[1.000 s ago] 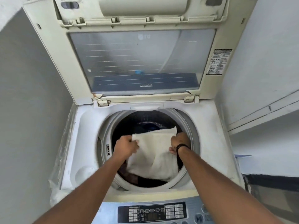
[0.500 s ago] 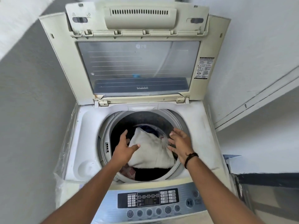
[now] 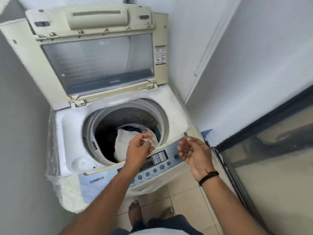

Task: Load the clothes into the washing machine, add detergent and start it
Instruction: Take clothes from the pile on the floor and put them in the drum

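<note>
the white cloth lies inside the drum of the washing machine (lid propped up). the left hand and right hand hover over the control panel, fingers loosely curled, holding nothing.

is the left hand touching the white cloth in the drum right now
Cannot tell. In the head view the left hand, fingers loosely curled, overlaps the white cloth in the drum; one view cannot show whether it hangs above.

Cream lid; white towel; grey-blue panel; beige tiles.
</note>
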`<state>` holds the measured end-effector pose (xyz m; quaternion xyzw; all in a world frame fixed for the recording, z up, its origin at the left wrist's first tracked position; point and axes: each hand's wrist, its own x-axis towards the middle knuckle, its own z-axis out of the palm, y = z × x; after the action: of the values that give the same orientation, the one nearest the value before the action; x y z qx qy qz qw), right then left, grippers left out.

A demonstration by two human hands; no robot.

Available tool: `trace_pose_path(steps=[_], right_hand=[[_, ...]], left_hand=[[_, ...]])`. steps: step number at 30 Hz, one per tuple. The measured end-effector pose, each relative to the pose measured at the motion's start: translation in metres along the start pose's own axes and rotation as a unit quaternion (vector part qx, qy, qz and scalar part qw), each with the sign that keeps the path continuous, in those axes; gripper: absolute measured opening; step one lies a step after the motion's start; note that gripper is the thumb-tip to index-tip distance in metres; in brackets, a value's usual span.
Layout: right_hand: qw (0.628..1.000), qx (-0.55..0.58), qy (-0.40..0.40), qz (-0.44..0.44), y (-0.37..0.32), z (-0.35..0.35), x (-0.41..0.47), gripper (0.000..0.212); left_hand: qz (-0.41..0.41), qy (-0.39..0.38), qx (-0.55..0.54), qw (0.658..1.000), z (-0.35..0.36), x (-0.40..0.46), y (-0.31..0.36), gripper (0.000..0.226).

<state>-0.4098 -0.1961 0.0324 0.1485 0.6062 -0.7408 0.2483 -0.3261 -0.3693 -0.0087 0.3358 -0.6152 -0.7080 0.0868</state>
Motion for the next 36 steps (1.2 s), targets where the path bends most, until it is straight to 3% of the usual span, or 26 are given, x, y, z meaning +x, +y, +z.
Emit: trace_pose_path(steps=[7,14,17,20,24,29,36], right_hand=[[0.989,0.082,0.118,-0.033,-0.009,-0.11,-0.069,0.011],[0.963,0.165,0.202,-0.073,0.009,-0.234,-0.155,0.005],[0.941,0.207,0.258,-0.073,0.027,-0.292,-0.19,0.016],[0.921,0.245,0.295,-0.065,0.051,-0.347,-0.225,0.024],[0.895,0.284,0.339,-0.049,0.09,-0.412,-0.267,0.027],[0.844,0.34,0.412,-0.039,0.133,-0.465,-0.316,0.025],[0.765,0.398,0.506,-0.008,0.184,-0.511,-0.353,0.02]], left_hand=[[0.033,-0.178,0.098,0.979,0.052,-0.056,0.013,0.023],[0.002,-0.278,0.166,0.946,0.157,-0.133,-0.007,0.012],[0.017,-0.329,0.181,0.927,0.204,-0.17,-0.021,0.012],[0.033,-0.369,0.193,0.908,0.246,-0.207,-0.04,0.027],[0.064,-0.417,0.262,0.868,0.295,-0.25,-0.068,0.042],[0.115,-0.476,0.361,0.794,0.34,-0.279,-0.097,0.033],[0.028,-0.553,0.41,0.725,0.423,-0.316,-0.137,0.033]])
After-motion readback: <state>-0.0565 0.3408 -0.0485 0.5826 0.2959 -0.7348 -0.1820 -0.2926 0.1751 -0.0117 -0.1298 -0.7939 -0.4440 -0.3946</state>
